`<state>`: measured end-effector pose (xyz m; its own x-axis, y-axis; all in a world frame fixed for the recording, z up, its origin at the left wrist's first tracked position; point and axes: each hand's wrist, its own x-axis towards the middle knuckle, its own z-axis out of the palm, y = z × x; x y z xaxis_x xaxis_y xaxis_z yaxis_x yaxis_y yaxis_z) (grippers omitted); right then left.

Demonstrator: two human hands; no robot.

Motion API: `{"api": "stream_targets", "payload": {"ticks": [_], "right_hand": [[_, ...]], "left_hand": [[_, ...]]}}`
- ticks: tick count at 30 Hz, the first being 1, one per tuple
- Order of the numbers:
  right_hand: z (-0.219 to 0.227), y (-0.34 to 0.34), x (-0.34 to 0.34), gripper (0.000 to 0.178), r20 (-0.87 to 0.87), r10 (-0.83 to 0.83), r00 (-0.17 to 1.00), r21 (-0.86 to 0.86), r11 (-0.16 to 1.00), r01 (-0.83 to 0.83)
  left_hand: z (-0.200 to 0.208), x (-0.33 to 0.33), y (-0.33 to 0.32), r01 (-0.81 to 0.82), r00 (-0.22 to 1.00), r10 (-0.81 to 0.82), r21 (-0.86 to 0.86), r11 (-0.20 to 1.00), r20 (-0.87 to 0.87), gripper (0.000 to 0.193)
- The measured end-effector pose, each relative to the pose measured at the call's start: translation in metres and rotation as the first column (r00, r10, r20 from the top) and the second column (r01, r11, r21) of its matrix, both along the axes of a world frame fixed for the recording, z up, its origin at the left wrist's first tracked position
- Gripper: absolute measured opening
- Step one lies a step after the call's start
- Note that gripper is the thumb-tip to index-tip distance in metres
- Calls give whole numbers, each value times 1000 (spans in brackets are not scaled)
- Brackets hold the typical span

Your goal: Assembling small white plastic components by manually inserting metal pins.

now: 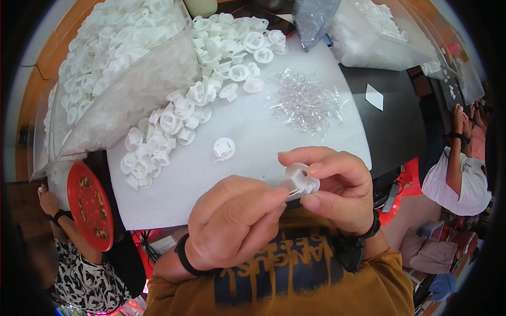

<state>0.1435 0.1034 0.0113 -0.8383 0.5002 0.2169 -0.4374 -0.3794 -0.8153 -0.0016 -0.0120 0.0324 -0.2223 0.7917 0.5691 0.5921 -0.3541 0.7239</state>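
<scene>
My right hand grips a white plastic part between thumb and fingers, above the near edge of the white sheet. Thin metal pins stick out from the pinched fingertips of my left hand, right against that part. Whether their tips sit inside it, I cannot tell. Just beyond my hands lies a single round white part. Farther off is a loose heap of shiny metal pins. A long pile of similar white parts runs along the sheet's left side.
A clear bin heaped with white parts stands at far left. Another clear container and a grey plastic bag are at the back right. A red tray is at left. Other people sit on both sides.
</scene>
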Motion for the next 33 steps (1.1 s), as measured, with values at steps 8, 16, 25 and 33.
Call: {"api": "stream_targets", "payload": {"ticks": [8,16,25,33], "right_hand": [[1,1,2,33,108,-113,988,221,971,87],[5,3,-3,34,115,-244,963,577,805,135],[3,4,-5,34,147,-233,961,520,845,125],[7,11,2,36,165,-245,956,614,783,94]], "left_hand": [[-5,-1,0,-35,999,35,-3,999,-29,27],[-6,-3,-1,-36,999,35,-49,998,-28,25],[-10,-3,-4,-130,955,147,-84,988,259,28],[-3,-4,-1,-116,992,121,-137,984,26,24]]}}
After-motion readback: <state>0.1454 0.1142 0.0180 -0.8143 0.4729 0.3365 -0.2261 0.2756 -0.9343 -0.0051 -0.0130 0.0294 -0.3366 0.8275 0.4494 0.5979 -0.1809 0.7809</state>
